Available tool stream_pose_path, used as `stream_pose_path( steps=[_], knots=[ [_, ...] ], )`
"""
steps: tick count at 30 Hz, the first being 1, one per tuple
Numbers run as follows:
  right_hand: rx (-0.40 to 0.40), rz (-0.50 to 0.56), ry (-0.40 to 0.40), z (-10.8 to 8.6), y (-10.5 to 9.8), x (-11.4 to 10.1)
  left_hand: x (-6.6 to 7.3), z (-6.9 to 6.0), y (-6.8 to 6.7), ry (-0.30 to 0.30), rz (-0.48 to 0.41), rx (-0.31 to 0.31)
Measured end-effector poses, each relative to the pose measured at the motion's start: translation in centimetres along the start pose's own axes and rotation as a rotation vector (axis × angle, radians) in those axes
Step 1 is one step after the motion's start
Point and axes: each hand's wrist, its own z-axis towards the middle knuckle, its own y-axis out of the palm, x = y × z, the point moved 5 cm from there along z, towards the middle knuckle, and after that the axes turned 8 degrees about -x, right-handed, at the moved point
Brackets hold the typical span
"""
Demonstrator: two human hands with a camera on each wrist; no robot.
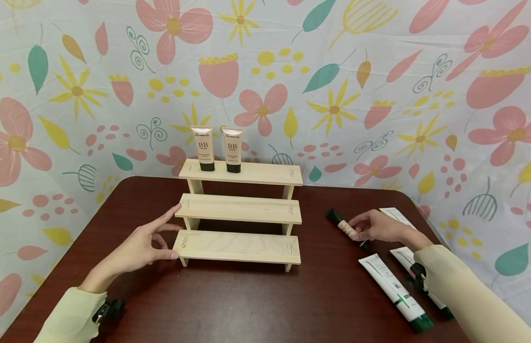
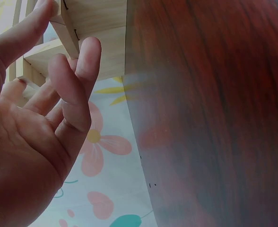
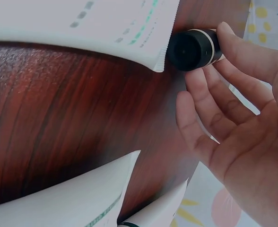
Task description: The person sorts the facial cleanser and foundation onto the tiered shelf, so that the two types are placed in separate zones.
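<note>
A three-step wooden display stand (image 1: 239, 245) stands on the table. My left hand (image 1: 136, 250) is at its left end, index fingertip at the middle step and thumb at the bottom step. In the left wrist view, the other fingers of the left hand (image 2: 44, 118) are loosely bent beside the wood. My right hand (image 1: 383, 226) pinches a small beige BB cream tube (image 1: 347, 229) with a black cap, tilted low over the table at the right. The right wrist view shows a black cap (image 3: 188, 51) by the thumb and fingertips. Two BB cream tubes (image 1: 206, 148) stand upright on the top step.
Several white tubes with green caps lie at the right, one white tube (image 1: 394, 290) in front of the right forearm and others partly hidden beneath it. Behind the dark wooden table (image 1: 231, 305) hangs a flower-patterned cloth (image 1: 291, 71).
</note>
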Motion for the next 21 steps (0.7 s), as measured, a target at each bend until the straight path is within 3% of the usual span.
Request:
stream_pose_path(
  steps=[12, 21],
  knots=[
    [-0.008, -0.082, -0.009, 0.7, 0.2, -1.0, -0.1, 0.1, 0.0, 0.005, -0.002, 0.004],
    [0.045, -0.088, -0.048, 0.6, 0.3, -2.5, 0.0, 0.0, -0.1, 0.007, 0.005, 0.004]
  ],
)
